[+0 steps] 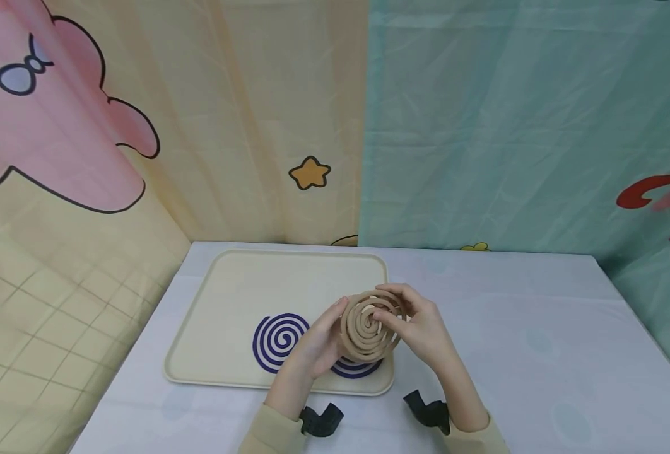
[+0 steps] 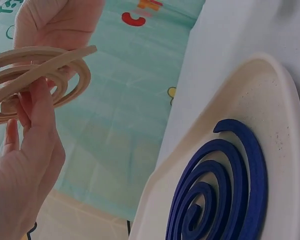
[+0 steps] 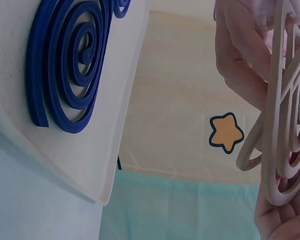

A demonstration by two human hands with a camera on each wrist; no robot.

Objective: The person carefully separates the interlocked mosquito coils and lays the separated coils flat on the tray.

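Both hands hold a tan mosquito coil (image 1: 368, 326) up over the right end of a cream tray (image 1: 233, 277). My left hand (image 1: 319, 347) grips its left edge. On the other side, my right hand (image 1: 423, 331) has its thumb near the coil's centre and its fingers behind the far edge. In the left wrist view the tan coil (image 2: 45, 75) shows edge-on, its rings spread apart and one strip crossing the others. A dark blue coil (image 1: 281, 340) lies flat on the tray beside the left hand. Another blue coil (image 1: 358, 369) lies under the held one, partly hidden.
The tray, with its raised rim, lies on the left half of a white-covered table (image 1: 511, 328). Black wrist straps (image 1: 320, 421) show at both wrists. Printed curtains hang behind the table, with an orange star (image 1: 310, 173) on one.
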